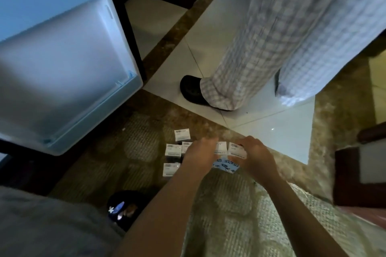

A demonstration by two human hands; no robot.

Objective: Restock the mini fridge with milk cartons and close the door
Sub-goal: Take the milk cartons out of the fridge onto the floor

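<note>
Several small white milk cartons stand on the patterned rug; one [182,135] is farthest from me, one [173,150] sits left of my hands, and one [170,169] is nearest. My left hand [199,152] reaches down over the middle cartons, fingers curled, hiding what is under it. My right hand [255,155] closes around a white carton [236,150] at the right end. A blue-and-white printed carton [226,166] lies between my hands. The mini fridge door [62,73] stands open at the left, its white inner panel facing me.
Another person in checked trousers [261,52] and a dark shoe [192,89] stands on the white floor tiles just beyond the cartons. My own dark shoe [123,208] is near the rug's left side. Dark wooden furniture [351,175] sits at the right edge.
</note>
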